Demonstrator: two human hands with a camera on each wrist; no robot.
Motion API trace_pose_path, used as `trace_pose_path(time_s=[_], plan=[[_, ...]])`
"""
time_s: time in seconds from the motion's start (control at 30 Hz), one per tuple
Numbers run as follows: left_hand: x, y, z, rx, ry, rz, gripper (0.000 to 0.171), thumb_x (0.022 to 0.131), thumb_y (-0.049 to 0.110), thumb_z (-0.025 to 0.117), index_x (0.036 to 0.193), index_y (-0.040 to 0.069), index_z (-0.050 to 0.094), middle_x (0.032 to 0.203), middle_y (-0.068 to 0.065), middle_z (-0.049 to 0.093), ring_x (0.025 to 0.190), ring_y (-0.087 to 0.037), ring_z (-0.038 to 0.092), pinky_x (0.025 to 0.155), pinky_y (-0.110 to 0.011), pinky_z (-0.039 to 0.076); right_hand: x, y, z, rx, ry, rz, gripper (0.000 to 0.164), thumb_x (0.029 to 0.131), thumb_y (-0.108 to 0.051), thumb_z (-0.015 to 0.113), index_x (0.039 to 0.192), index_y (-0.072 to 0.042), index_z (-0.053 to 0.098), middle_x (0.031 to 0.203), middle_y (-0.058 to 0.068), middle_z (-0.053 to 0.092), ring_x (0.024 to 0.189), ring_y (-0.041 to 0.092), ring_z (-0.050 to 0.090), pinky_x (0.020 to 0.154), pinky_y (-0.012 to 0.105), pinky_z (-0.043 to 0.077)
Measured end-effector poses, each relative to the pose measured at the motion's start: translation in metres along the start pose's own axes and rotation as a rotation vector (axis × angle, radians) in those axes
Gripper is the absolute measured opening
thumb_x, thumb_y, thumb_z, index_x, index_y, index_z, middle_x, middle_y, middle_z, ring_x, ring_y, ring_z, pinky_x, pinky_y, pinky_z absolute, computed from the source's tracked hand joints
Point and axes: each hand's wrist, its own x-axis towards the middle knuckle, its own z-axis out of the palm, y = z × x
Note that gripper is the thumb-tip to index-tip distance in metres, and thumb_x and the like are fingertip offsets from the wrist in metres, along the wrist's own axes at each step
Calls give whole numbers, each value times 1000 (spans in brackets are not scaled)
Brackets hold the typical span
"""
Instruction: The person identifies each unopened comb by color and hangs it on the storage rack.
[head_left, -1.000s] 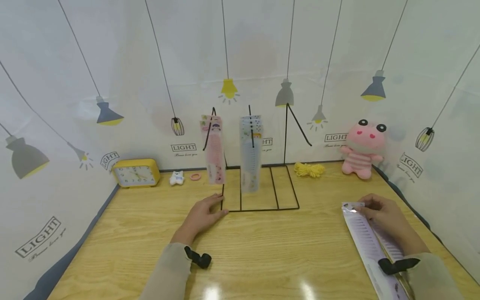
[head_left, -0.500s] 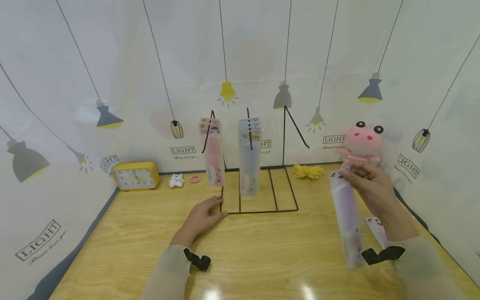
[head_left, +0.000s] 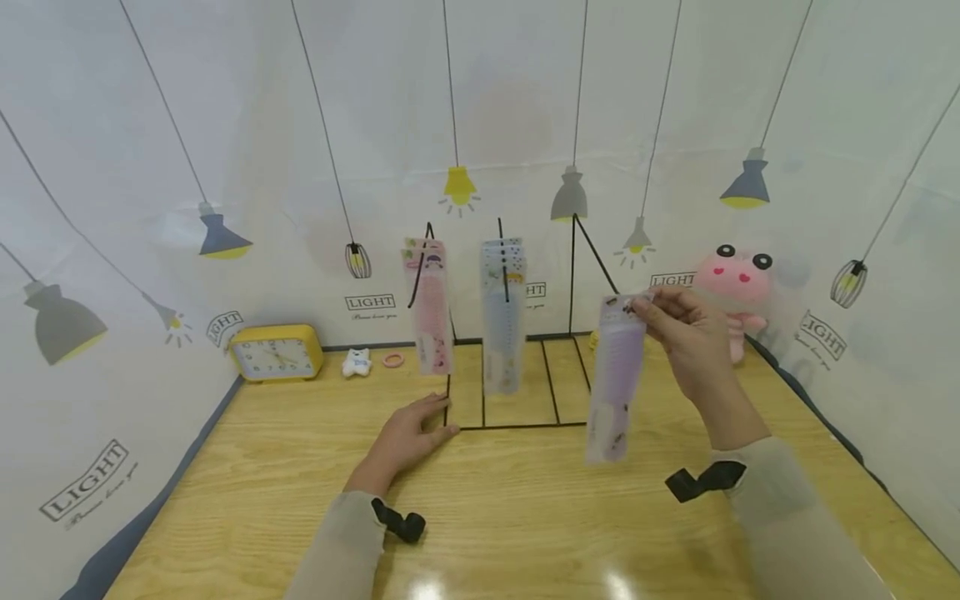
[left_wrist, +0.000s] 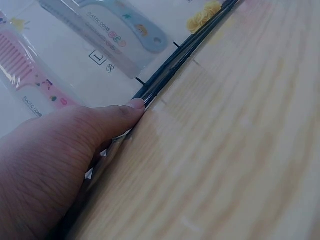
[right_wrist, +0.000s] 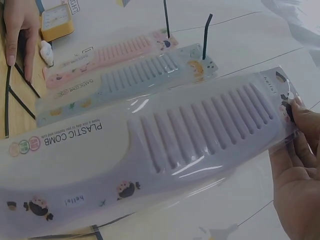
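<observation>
In the head view my right hand [head_left: 690, 342] pinches the top end of a clear pack holding a purple plastic comb [head_left: 618, 375]. The pack hangs nearly upright, its top beside the tip of the right hook of a black wire rack [head_left: 550, 383]; whether they touch, I cannot tell. Packed pink combs [head_left: 431, 308] hang on the left hook and packed blue combs [head_left: 501, 342] on the middle one. My left hand [head_left: 405, 433] rests with extended fingers on the rack base's front left corner. Its thumb [left_wrist: 117, 117] lies along the wire in the left wrist view.
Along the back wall stand a yellow alarm clock [head_left: 276, 352], a small white bear-shaped figure [head_left: 356, 362], a pink ring [head_left: 393, 360] and a pink plush toy [head_left: 733, 283]. Yellow yarn [head_left: 594, 340] is mostly hidden behind the purple pack.
My right hand has lifted one purple comb pack off the table and carried it left to the right hook. The second purple pack is out of sight now. My left hand stays put.
</observation>
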Motion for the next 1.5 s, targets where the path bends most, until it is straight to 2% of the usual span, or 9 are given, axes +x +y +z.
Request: trace_pose_path(time_s=[0.2, 0.4, 0.5, 0.63, 0.9, 1.03, 1.27, 1.5], plan=[[1, 2, 1, 8, 3, 1, 63, 94, 53, 66, 147, 21, 55, 155, 0, 45, 145, -22, 36, 119, -49, 29, 5, 0, 4, -3, 1, -4, 9, 93, 6, 66, 99, 0, 69, 91, 4, 74, 82, 12, 70, 74, 23, 60], [0, 5, -1, 1, -12, -12, 63, 94, 52, 67, 147, 21, 54, 155, 0, 44, 146, -21, 36, 120, -49, 29, 12, 4, 4, -123, 3, -8, 8, 94, 1, 68, 102, 1, 69, 92, 3, 74, 81, 12, 69, 72, 22, 59], [-1, 6, -2, 5, -13, -15, 63, 94, 51, 67, 148, 21, 54, 156, 0, 44, 146, -21, 35, 120, -49, 29, 20, 9, 4, -205, 15, 9, 11, 94, -5, 71, 104, 0, 68, 95, 2, 74, 85, 11, 69, 76, 21, 59], [-3, 6, -3, 8, -9, -14, 62, 95, 49, 67, 147, 19, 54, 156, -2, 44, 146, -23, 36, 119, -50, 30, 37, 16, 3, -312, 30, 75, 19, 93, -16, 74, 106, -3, 68, 99, -1, 74, 92, 10, 68, 82, 21, 58], [-4, 6, -3, -1, -8, 5, 61, 95, 48, 68, 147, 17, 55, 155, -4, 45, 145, -26, 37, 119, -51, 29, 78, 23, 0, -631, 23, 127, 39, 93, -39, 71, 115, -7, 68, 104, -7, 73, 98, 9, 66, 83, 21, 56], [-3, 4, -1, 15, -4, 20, 62, 95, 51, 66, 146, 18, 55, 155, -5, 45, 145, -26, 38, 118, -52, 30, 87, 22, 2, -686, 22, 142, 39, 95, -40, 69, 116, -7, 68, 106, -3, 71, 100, 10, 65, 89, 24, 55], [-3, 4, -1, 13, 3, 28, 62, 95, 50, 67, 146, 17, 55, 154, -5, 46, 145, -26, 38, 119, -52, 30, 90, 21, 7, -779, 43, 158, 48, 93, -51, 67, 119, -11, 67, 114, 3, 69, 107, 14, 62, 100, 40, 50], [-3, 3, -2, 17, 5, 25, 62, 95, 50, 66, 147, 17, 55, 154, -3, 46, 145, -26, 38, 118, -52, 30, 86, 18, 1, -776, 53, 147, 50, 97, -51, 62, 124, -9, 67, 117, 6, 69, 106, 16, 65, 101, 38, 51]])
